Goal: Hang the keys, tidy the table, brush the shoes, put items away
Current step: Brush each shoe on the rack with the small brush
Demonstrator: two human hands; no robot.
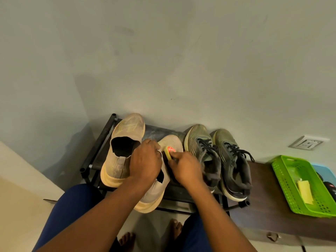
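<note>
Navy-blue trouser legs (71,213) and bare feet (127,240) on pale floor fill the six o'clock edge. From there both bare forearms reach forward and converge over a black metal-tube shoe rack (101,140) standing against a grey-white wall (163,51).

Toward eleven o'clock from the feet, the left hand (145,160) lies knuckles up, wrist bent down, its fingers curled over the collar of a beige knit slip-on shoe with a pale orange sole (154,193), gripping it where the opening meets the upper. This shoe tilts, heel nearest, toe pointing toward twelve o'clock. At one o'clock from the left hand, just beside it, the right hand (185,170) is clenched round a small yellow shoe brush with a red round label (170,151), held against the shoe's upper near the toe; the bristles are hidden.

At ten o'clock from the left hand the matching second beige knit shoe (125,142) rests on the rack, its dark opening facing up. At three o'clock from the right hand sit two olive-grey laced running shoes with white soles (218,160), side by side, touching.

Farther toward three o'clock, a dark wood-grain tabletop (263,193) carries a bright green perforated plastic basket (285,179) holding a yellow pad (305,190). On the wall beyond is a white socket plate (307,142).
</note>
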